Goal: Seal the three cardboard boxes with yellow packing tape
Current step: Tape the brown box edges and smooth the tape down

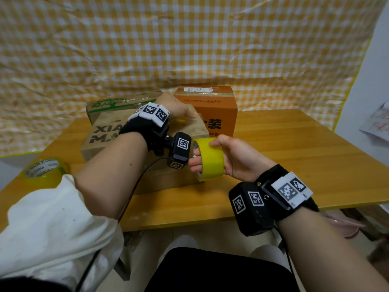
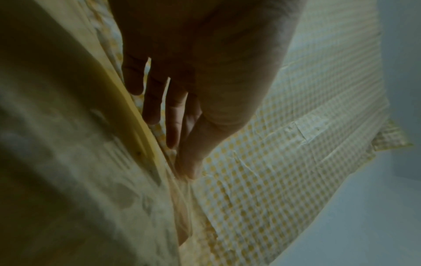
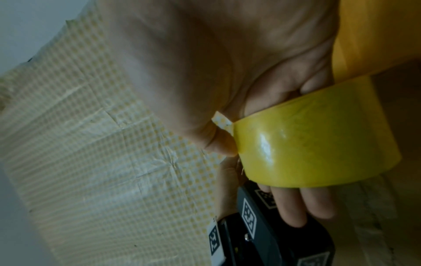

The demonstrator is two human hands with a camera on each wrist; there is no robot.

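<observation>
Nearest the person, at the front of the table (image 1: 273,165), the right hand (image 1: 233,159) grips a yellow tape roll (image 1: 210,159): fingers (image 3: 293,207) go through the core, thumb pinches the outer face. Roll is held up off the table, just in front of the near box (image 1: 117,157), w/ its edge close to the box's right front corner. Left of it, the left wrist's black camera sits almost touching the roll.

Further back, the left hand (image 1: 176,108) lies on top of the near box, fingers (image 2: 173,115) straight & flat, thumb pointing right; a bit of yellow tape shows under the palm. It presses, holds nothing.

At the table's left edge, a 2nd tape roll (image 1: 44,169), clear-yellowish, lies flat.

Behind the near box, a green-print box (image 1: 117,104) at left & an orange box (image 1: 212,106) at right, w/ a white label on top. Both stand close against the near box; can't tell if they touch.

Back of it all, a yellow-check sheet (image 1: 189,39) covers the wall.
</observation>
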